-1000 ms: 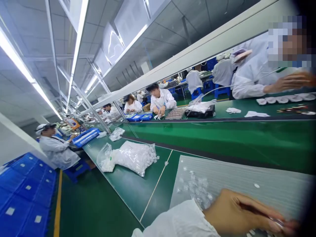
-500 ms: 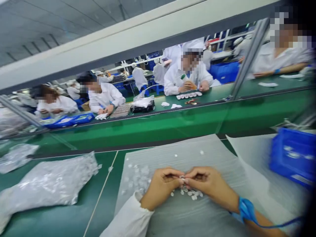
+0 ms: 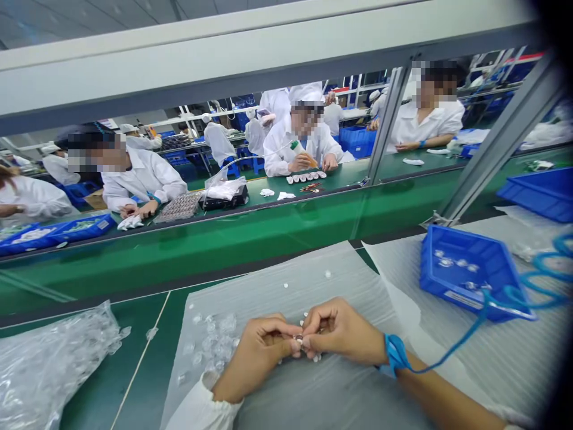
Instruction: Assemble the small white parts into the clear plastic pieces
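My left hand [image 3: 262, 352] and my right hand [image 3: 344, 335] meet fingertip to fingertip over a translucent white foam sheet [image 3: 358, 397]. Between their pinched thumbs and forefingers is a small round shiny piece [image 3: 299, 338], too small to name more exactly; both hands grip it. Small white pieces [image 3: 317, 358] lie on the sheet, partly hidden behind my fingers. Clear plastic round parts [image 3: 215, 337] are scattered left of my left hand. A blue wrist strap [image 3: 396, 353] with a coiled cord circles my right wrist.
A blue bin [image 3: 470, 263] holding several clear round parts stands right. A plastic bag [image 3: 58, 358] full of clear parts lies left on the green table [image 3: 111, 364]. Metal posts [image 3: 496, 137] and a green divider [image 3: 268, 227] separate co-workers in white coats [image 3: 298, 140] opposite.
The view has swung right and levelled, so the blue bin and coiled cord show more fully. Both hands keep their pinch on the small piece, with the fingers slightly shifted.
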Demonstrator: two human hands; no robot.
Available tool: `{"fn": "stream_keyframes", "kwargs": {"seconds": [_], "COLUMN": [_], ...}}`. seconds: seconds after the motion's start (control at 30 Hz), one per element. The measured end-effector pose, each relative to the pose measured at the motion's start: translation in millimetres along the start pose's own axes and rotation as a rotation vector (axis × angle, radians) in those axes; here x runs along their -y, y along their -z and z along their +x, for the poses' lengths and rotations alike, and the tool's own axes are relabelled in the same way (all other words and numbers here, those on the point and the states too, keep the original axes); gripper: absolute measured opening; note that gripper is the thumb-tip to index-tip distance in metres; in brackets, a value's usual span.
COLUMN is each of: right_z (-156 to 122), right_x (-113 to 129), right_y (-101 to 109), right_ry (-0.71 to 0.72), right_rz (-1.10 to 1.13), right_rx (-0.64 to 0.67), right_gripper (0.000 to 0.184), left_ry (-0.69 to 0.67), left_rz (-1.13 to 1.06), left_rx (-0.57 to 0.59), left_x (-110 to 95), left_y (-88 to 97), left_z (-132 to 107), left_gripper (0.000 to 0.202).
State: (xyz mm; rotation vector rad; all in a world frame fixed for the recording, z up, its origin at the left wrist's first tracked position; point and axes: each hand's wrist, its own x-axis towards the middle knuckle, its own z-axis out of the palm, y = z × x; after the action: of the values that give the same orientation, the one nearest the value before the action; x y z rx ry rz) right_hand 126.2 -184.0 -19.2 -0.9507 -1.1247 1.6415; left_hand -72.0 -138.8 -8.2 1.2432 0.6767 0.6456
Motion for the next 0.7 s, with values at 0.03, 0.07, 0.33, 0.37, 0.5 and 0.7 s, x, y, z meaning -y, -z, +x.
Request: {"fn": "stream_keyframes", "kwargs": {"seconds": [0.03, 0.07, 0.33, 0.37, 0.5, 0.7], "right_z": [-0.5, -0.9, -0.8, -1.1, -3.2, -4.9], "right_x": [1.1, 1.9, -2.6, -3.2, -2.3, 0.3], "right_y": [-0.4, -1.1, -5.4, -5.7, -8.3, -13.4], "right_ry": [-0.006, -0.011, -0.025, -0.025, -0.031, 0.002], "right_rz": [-0.01, -0.019, -0.097, -0.113, -0.152, -0.253], "right_rx": [-0.003, -0.008, -0.058, -0.067, -0.073, -0.169], "right_gripper": [0.023, 0.023, 0.016, 0.014, 0.012, 0.012], "left_ry": [0.005, 0.011, 0.099, 0.102, 0.109, 0.12], "left_rz": [-0.008, -0.019, -0.094, -0.083, -0.037, 0.095], "left_rx": [0.008, 0.018, 0.029, 0.034, 0.038, 0.026], "left_x": [-0.2, -0.1, 4.0, 4.5, 4.5, 1.3], "left_y": [-0.4, -0.8, -0.3, 0.5, 2.3, 1.0], "left_z": [-0.3, -0.6, 0.1, -0.1, -1.1, -1.0], "left_gripper": [0.015, 0.015, 0.027, 0.027, 0.026, 0.028]}}
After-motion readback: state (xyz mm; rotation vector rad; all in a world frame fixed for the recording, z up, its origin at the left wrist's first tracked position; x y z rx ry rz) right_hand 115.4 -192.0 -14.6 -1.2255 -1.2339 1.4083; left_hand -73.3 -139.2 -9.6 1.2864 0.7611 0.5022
